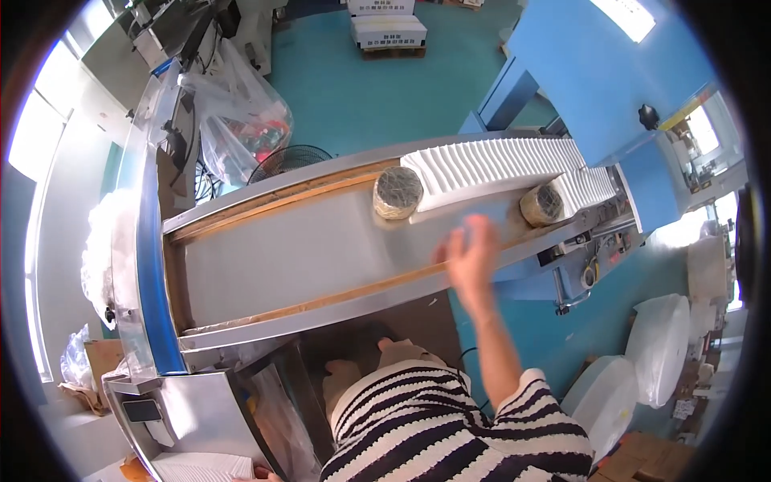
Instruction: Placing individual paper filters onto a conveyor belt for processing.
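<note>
My right hand (470, 255) is over the near side of a grey conveyor-like trough, blurred by motion. Its thumb and fingers look apart, and I see nothing held between them. Beyond it stands a long row of white folded paper pieces (498, 165), packed upright. A round weight wrapped in brown tape (398, 194) rests against the row's left end. A second taped weight (541, 205) is against a shorter white row (588, 189). At the bottom edge, part of my left hand (259, 475) shows beside a white stack (201, 466); its grip is mostly cut off.
The trough (273, 257) has wooden strips along its sides and a blue-edged frame (159, 265) at its left end. A blue machine (610, 80) stands at the right. Behind are a plastic bag (241, 120), a fan (289, 161) and white boxes (389, 32). White wrapped rolls (602, 398) lie at lower right.
</note>
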{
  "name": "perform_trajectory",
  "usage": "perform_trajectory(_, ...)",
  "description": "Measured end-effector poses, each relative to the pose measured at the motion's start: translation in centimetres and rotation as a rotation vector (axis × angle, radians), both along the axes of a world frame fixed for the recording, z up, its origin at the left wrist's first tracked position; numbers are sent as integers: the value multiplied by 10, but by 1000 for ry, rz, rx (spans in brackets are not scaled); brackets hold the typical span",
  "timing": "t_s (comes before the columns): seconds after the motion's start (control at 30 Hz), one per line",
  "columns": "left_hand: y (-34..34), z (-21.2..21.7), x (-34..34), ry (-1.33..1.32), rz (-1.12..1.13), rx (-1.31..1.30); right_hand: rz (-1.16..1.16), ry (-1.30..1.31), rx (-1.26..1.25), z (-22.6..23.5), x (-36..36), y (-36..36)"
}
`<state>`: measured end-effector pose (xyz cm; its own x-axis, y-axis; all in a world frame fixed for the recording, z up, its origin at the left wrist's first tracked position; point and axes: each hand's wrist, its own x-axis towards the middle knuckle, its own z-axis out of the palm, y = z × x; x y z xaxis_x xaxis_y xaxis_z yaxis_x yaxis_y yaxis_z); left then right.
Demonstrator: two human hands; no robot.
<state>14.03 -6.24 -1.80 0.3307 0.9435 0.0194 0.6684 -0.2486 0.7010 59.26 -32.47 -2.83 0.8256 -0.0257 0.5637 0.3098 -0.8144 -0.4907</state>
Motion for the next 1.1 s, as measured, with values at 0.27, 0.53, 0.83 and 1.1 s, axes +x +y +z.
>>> perform_trajectory(0.27, 45, 13, -12, -16, 20, -16, 1953, 607, 289, -7, -265, 264)
perform_trajectory(0.53, 48, -32, -146, -1094, 776, -818, 1343, 2294, 12, -11, -412, 359)
perform_trajectory(0.83, 282, 3, -234, 204, 770, 548, 948, 2372, -121, 22, -440, 394)
perform_trajectory(1.1, 386, -15, -248, 522, 661, 389, 933, 2361, -266, -24, -413, 409)
